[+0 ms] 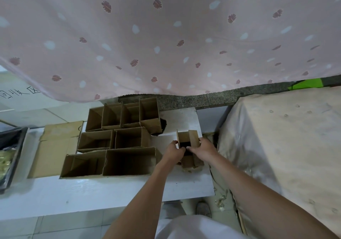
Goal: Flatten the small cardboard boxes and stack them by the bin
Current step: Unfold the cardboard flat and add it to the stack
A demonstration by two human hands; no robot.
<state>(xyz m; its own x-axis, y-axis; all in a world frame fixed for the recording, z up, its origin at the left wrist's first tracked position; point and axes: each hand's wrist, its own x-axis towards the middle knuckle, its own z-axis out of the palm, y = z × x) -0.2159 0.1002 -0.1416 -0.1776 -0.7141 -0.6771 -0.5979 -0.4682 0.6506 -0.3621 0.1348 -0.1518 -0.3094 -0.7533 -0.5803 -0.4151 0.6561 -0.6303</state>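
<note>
While most of the work is not yet done, the layout already hints at a plan. At the far left sits a dark bin [11,157] lined with a black bag, and just beside it lies a flattened sheet of cardboard [55,150], probably the start of the stack placed where the task wants it. Next to that, a cluster of open boxes [118,142] stands upright and packed side by side on the white board [92,192], seemingly lined up to be taken one at a time. Further right, apart from the cluster, the small box [189,139] in hand stands with its flaps up. The left hand [175,151] curls its fingers over the box's near left edge, and the right hand [203,148] grips the right wall, thumb reaching into the opening; both appear set to pull the walls askew and collapse it. The board rests low over a pale tiled floor. A pink leaf-printed cloth [166,35] hangs behind, and a dusty covered block [286,137] stands at the right.
</note>
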